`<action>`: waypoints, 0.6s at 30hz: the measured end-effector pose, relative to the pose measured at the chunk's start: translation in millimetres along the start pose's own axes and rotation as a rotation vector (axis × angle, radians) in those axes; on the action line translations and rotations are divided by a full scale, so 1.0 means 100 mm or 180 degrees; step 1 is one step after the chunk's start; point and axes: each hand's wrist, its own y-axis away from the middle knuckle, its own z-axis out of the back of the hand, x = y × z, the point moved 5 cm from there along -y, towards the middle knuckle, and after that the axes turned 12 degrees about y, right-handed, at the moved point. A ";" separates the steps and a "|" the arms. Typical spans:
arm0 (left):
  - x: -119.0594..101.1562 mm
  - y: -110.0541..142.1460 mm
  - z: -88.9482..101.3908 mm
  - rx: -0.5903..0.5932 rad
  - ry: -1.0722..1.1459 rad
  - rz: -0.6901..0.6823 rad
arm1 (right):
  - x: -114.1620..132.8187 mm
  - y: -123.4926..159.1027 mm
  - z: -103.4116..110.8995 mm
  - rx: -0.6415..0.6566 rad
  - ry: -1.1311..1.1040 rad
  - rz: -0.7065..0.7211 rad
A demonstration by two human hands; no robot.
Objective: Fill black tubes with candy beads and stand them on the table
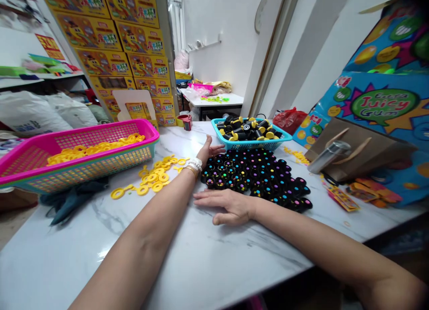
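Head view: L hand point(209, 152), fingers spread wide, is at far-L edge of blk pcs point(254, 173) w/ coloured dots; R hand point(234, 206) at their near edge, fingers straight, thumb apart. Pcs bunched on white tbl point(197, 265), just in front of blue bskt point(258, 144); yellow rings point(152, 178) lie to L.

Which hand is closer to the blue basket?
The left. The left hand is just off the near left corner of the blue basket. The right hand is farther back, with black pieces between it and the basket.
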 end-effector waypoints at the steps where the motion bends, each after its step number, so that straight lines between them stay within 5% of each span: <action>1: 0.00 -0.01 0.01 -0.0027 -0.0007 0.0000 | -0.01 0.00 0.00 -0.0016 -0.0013 -0.0040; 18: -0.07 0.01 0.05 -0.0054 -0.0018 -0.0067 | -0.04 -0.06 -0.01 -0.0039 0.0379 -0.0501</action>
